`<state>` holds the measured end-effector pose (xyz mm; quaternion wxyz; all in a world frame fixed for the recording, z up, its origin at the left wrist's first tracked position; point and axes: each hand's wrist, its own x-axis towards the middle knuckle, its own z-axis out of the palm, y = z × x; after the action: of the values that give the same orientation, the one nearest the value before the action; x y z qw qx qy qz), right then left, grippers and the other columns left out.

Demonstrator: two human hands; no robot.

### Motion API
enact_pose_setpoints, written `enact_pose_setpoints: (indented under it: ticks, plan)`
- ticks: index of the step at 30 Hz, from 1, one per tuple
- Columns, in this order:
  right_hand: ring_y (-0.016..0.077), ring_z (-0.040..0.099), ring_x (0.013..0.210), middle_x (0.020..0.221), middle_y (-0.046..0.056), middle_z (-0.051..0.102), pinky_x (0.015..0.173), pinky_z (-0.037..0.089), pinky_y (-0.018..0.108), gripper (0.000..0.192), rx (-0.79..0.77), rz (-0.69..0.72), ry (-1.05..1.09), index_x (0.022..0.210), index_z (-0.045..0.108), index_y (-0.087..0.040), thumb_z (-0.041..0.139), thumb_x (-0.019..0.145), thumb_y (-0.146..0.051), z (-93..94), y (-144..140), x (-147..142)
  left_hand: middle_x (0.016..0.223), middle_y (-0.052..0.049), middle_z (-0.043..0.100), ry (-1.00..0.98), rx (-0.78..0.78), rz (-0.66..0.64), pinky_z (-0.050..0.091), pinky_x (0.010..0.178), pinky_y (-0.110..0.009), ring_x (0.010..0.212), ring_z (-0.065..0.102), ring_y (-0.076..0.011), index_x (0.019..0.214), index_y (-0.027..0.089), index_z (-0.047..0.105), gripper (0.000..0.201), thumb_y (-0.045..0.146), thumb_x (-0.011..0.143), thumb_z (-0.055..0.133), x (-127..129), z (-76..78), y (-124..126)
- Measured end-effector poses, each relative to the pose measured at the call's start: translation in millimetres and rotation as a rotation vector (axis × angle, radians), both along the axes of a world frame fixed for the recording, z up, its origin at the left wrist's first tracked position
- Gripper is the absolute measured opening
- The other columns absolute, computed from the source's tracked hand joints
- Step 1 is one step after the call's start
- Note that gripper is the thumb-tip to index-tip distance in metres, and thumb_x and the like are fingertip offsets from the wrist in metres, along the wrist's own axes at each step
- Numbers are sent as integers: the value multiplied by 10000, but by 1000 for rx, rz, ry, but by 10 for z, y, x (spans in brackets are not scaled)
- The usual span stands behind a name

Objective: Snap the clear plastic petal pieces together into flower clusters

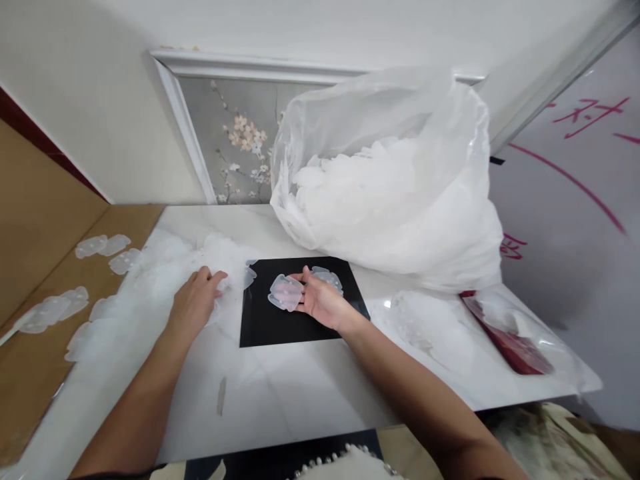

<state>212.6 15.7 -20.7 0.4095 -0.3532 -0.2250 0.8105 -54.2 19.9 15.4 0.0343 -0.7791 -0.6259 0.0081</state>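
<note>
Translucent plastic pieces are what both your hands are on, and they lie all across the scene. Starting at the far left, several loose pieces (53,310) sit scattered on the brown cardboard (30,267), well apart from you. Next comes a heap of the same pieces (165,273) piled on the left part of the white marble table (280,393). Your left hand (195,300) rests palm down on that heap, fingers (216,277) loosely curled and touching the pieces at its right edge; whether they actually pinch one you cannot tell from here.

Moving to the middle, a black mat (280,330) lies flat on the table. Your right hand (320,300) is above it, holding a small stack of pieces (287,292) by its right edge, thumb on top and the other fingers underneath, so the hand is closed in a light pinch on the stack. Just behind that hand another piece (327,275) lies on the mat.

Behind and to the right stands a big clear plastic bag (395,180), open at the top and full of more white pieces, leaning against the wall beside a flower-painted panel (235,140). Further right, a flat sheet of crumpled clear film (435,327) lies on the table, and past it a red packet (510,340) inside a clear wrapper sits near the table's right edge. A white board with red writing (575,167) fills the far right.
</note>
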Motion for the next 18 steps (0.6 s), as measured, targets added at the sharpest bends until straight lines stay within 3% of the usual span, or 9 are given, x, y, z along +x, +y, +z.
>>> enact_pose_setpoints:
  ticks: [3, 6, 9, 11, 15, 18]
  plan:
    - [219, 719, 897, 882, 72, 722, 822, 555, 400, 349, -1, 3, 7, 943, 611, -186, 445, 983, -490, 10, -2, 2, 1007, -96, 592, -6, 27, -14, 472, 638, -331, 921, 601, -257, 1195, 225, 639, 398, 105, 897, 403, -12, -15, -5]
    - [210, 720, 864, 871, 60, 721, 819, 557, 396, 294, 1, 9, 3, 936, 616, -191, 484, 974, -451, 10, -4, 7, 914, -89, 632, -93, 138, -31, 487, 697, -347, 878, 612, -255, 1156, 208, 668, 390, 106, 891, 399, 2, 36, -29]
    - [203, 719, 841, 865, 49, 719, 812, 562, 390, 195, 22, 13, -3, 930, 614, -197, 554, 943, -381, 6, -16, -4, 890, -77, 653, -382, 339, -35, 489, 817, -350, 898, 614, -236, 1103, 198, 690, 326, 194, 911, 426, 66, 113, -58]
    - [202, 720, 831, 872, 45, 719, 804, 564, 382, 140, 54, 13, -22, 937, 605, -201, 634, 886, -328, 9, -31, -22, 902, -55, 650, -670, 359, 20, 496, 797, -318, 839, 615, -196, 1094, 200, 690, 304, 266, 901, 465, 131, 124, -73]
    - [198, 717, 856, 919, 28, 717, 825, 553, 365, 177, 260, -23, -229, 984, 602, -231, 668, 834, -300, 67, -52, -14, 863, -20, 614, -1130, -12, 188, 446, 572, -240, 616, 537, -119, 1106, 191, 696, 367, 389, 835, 547, 253, 14, -92]
    - [212, 698, 921, 993, 27, 722, 845, 538, 365, 177, 623, -96, -696, 1039, 644, -257, 527, 910, -286, 151, -33, 131, 854, -33, 620, -1337, -244, 237, 427, 564, -236, 643, 527, -131, 1084, 175, 709, 430, 456, 770, 624, 313, -91, -105]
